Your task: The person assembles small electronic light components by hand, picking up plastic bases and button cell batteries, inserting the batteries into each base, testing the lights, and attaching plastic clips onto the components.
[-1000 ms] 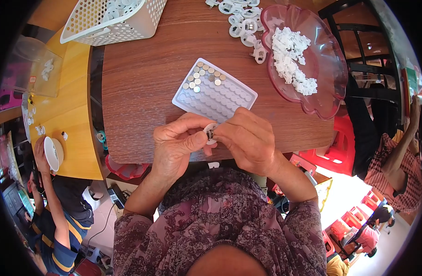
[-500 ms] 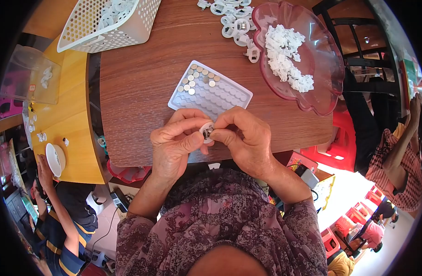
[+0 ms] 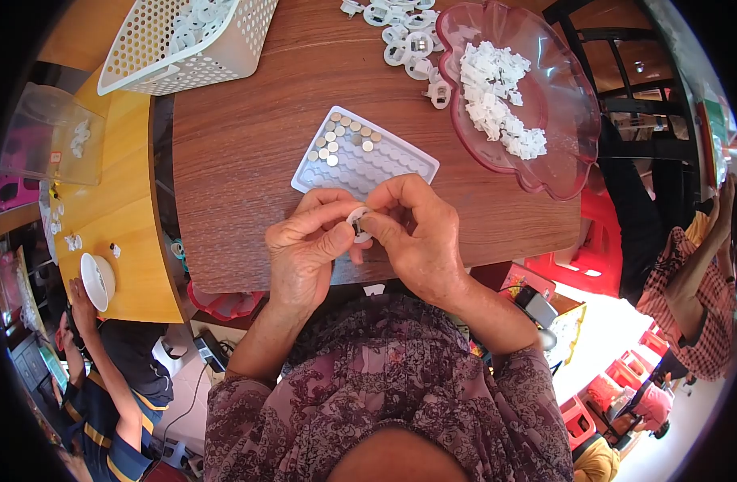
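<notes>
My left hand pinches a small round white plastic part with a dark middle between thumb and fingers. My right hand closes on the same part from the other side, its thumb lying across the face and hiding some of it. Just beyond both hands, a pale tray rests on the brown table, with moulded rows of slots. Several silver coin cells sit at its far left end.
At the back right, a pink scalloped bowl holds small white plastic pieces. Round white parts lie in a cluster beside it. A perforated white basket stands back left. A co-worker's hand is near a white bowl on the left.
My right hand has shifted slightly left and upward, and its thumb now covers more of the round part. My left hand keeps its hold, almost still.
</notes>
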A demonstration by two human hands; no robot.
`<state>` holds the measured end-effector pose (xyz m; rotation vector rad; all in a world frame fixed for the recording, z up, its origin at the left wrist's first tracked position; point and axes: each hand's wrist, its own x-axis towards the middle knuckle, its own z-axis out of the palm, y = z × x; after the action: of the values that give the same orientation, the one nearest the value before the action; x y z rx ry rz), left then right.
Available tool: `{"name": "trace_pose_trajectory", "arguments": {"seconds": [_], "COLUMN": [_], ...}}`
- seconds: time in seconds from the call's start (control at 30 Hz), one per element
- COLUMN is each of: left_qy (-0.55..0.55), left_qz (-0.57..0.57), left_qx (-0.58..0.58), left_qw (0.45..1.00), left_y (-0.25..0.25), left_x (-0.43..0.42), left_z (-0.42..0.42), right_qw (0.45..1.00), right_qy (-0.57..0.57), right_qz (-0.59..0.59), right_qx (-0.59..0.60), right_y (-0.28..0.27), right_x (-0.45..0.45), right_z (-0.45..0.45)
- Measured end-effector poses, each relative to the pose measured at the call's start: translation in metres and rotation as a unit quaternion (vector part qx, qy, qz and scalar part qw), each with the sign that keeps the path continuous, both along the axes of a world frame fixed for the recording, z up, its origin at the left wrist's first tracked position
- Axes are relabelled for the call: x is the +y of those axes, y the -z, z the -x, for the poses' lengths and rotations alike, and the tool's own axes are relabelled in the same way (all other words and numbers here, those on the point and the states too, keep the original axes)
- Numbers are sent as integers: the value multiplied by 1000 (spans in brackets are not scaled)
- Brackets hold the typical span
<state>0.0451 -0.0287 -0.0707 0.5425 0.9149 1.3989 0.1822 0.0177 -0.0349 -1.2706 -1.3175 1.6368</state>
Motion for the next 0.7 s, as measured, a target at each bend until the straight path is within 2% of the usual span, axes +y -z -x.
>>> {"name": "trace_pose_trajectory", "arguments": {"seconds": [0.03, 0.1, 0.3, 0.47, 0.7], "left_qy": [-1, -1, 11, 29, 24], "left_qz": [-2, -4, -2, 18, 58], "left_qx": [1, 4, -17, 79, 144], "left_qw": [1000, 1000, 1000, 996, 988], "left_y": [1, 3, -5, -12, -15], "left_x": [0, 0, 2, -5, -6], "left_z": [0, 1, 2, 1, -3], "right_qw": [1000, 992, 992, 995, 996], "right_qy": [1, 6, 39, 34, 22], "right_qz": [0, -122, -116, -88, -78], "right_qx": [1, -28, 30, 36, 25], "right_y": [4, 11, 13, 20, 24], "right_x": [-1, -5, -10, -13, -14], "right_z": [1, 3, 3, -5, -7]}}
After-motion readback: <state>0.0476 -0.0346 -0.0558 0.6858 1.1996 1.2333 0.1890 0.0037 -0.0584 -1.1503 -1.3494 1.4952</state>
